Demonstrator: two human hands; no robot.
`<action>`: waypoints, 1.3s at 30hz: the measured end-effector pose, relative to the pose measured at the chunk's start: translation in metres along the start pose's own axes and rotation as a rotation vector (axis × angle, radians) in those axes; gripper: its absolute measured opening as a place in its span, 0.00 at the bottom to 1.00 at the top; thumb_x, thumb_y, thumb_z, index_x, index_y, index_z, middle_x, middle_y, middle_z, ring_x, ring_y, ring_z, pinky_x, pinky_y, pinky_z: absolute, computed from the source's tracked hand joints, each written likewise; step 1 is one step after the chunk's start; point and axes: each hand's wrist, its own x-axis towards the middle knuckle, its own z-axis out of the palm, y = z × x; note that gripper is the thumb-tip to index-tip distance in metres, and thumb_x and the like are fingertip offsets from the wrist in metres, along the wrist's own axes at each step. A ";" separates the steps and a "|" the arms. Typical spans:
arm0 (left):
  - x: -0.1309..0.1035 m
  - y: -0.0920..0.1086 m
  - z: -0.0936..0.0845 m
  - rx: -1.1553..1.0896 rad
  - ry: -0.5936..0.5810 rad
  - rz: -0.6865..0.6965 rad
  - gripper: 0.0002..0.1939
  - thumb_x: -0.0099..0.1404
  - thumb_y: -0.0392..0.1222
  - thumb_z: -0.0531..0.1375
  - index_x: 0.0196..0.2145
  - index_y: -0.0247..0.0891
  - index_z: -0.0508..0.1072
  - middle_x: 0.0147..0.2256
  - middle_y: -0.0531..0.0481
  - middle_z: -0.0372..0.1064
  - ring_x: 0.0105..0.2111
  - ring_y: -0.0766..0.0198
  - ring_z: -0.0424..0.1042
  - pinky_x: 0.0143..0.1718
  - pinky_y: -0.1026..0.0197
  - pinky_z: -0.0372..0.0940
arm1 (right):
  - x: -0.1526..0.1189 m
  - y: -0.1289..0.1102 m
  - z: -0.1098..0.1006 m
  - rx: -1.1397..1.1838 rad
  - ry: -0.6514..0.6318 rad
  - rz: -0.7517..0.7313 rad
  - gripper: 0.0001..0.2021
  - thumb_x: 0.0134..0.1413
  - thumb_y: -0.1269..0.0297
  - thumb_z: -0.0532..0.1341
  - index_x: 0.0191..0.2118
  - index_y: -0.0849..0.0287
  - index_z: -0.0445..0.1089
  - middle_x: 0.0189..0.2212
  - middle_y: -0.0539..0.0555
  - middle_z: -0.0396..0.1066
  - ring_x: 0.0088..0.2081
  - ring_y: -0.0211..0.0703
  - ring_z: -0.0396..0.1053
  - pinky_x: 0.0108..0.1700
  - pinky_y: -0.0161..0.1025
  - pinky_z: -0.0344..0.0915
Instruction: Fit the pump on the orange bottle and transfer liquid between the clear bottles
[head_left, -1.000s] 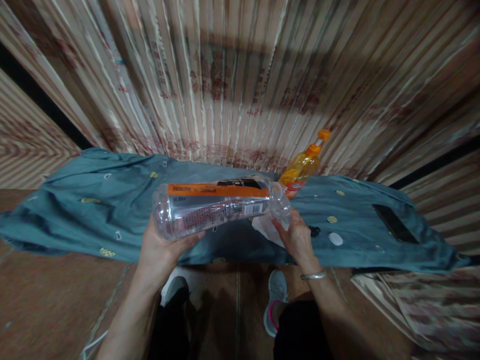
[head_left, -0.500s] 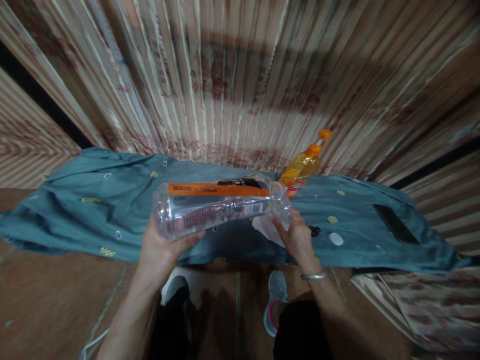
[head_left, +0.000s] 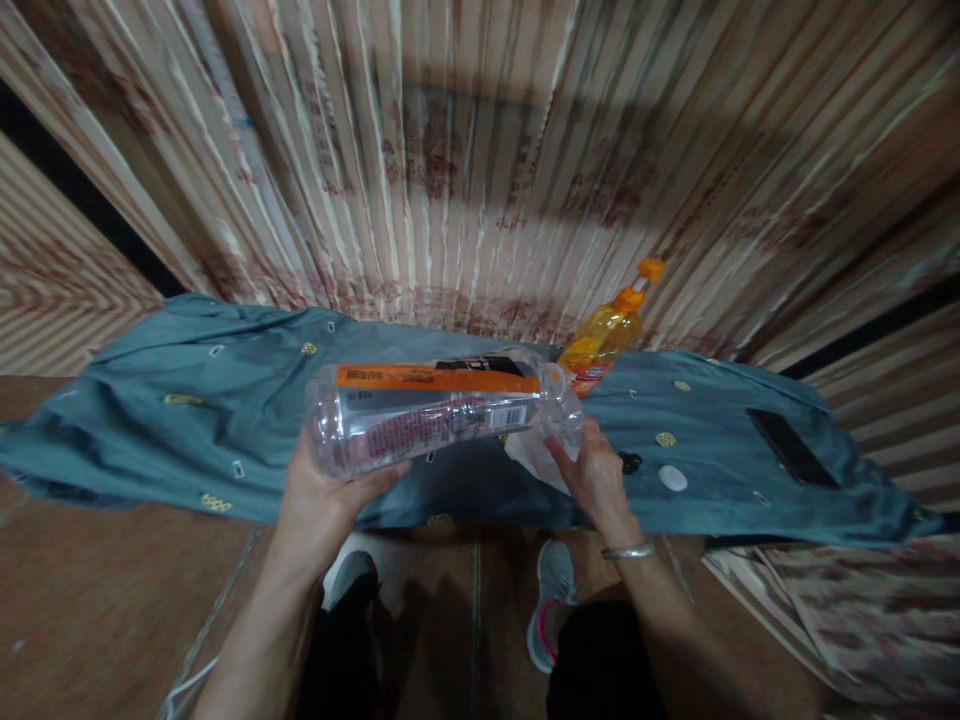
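A large clear plastic bottle (head_left: 442,415) with an orange and silver label lies nearly level in the air above the cloth-covered table. My left hand (head_left: 326,495) is closed around its base end, thumb along the near side. At the other end, my right hand (head_left: 592,465) is closed on the clear plastic by the bottle's neck, its far fingers hidden. Whether that crinkled clear part belongs to the bottle, I cannot tell. A thin white sheet (head_left: 534,458) shows below the neck, beside my right hand.
An orange pump bottle (head_left: 600,345) stands behind the bottle's neck. To the right, a white disc (head_left: 673,478), a small black object (head_left: 631,462) and a dark phone (head_left: 791,447) lie on the teal patterned cloth (head_left: 247,400). A pleated curtain (head_left: 465,180) hangs behind.
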 end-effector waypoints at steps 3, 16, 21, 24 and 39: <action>0.001 -0.001 -0.001 -0.008 -0.002 0.010 0.37 0.36 0.45 0.79 0.44 0.39 0.72 0.43 0.46 0.78 0.49 0.47 0.78 0.54 0.50 0.73 | 0.000 0.000 0.000 -0.002 -0.002 0.001 0.35 0.67 0.38 0.46 0.57 0.69 0.65 0.40 0.68 0.76 0.42 0.56 0.76 0.41 0.48 0.73; -0.001 0.001 0.001 -0.012 -0.002 0.017 0.37 0.38 0.46 0.79 0.45 0.39 0.71 0.44 0.47 0.78 0.49 0.48 0.78 0.55 0.49 0.72 | 0.001 0.000 0.000 0.015 0.004 -0.001 0.37 0.67 0.36 0.44 0.56 0.69 0.66 0.41 0.69 0.76 0.42 0.57 0.75 0.41 0.49 0.72; -0.001 -0.001 0.000 0.000 -0.001 0.021 0.36 0.38 0.45 0.79 0.44 0.39 0.71 0.42 0.48 0.78 0.48 0.49 0.79 0.54 0.51 0.73 | 0.000 -0.001 0.000 0.012 0.005 0.005 0.36 0.67 0.36 0.45 0.56 0.68 0.66 0.40 0.68 0.76 0.41 0.57 0.75 0.41 0.48 0.72; 0.000 -0.002 0.000 0.002 0.007 0.024 0.36 0.37 0.46 0.79 0.43 0.39 0.71 0.43 0.47 0.77 0.49 0.49 0.78 0.54 0.51 0.73 | 0.000 -0.001 0.000 0.006 0.003 -0.003 0.36 0.67 0.36 0.45 0.56 0.69 0.66 0.40 0.69 0.76 0.41 0.57 0.75 0.41 0.48 0.72; -0.002 0.002 0.001 0.004 -0.006 0.023 0.36 0.39 0.45 0.79 0.45 0.38 0.72 0.45 0.45 0.78 0.50 0.47 0.79 0.55 0.51 0.73 | 0.000 0.000 -0.001 -0.005 -0.004 -0.004 0.38 0.67 0.36 0.45 0.57 0.70 0.65 0.40 0.69 0.76 0.41 0.56 0.76 0.41 0.48 0.73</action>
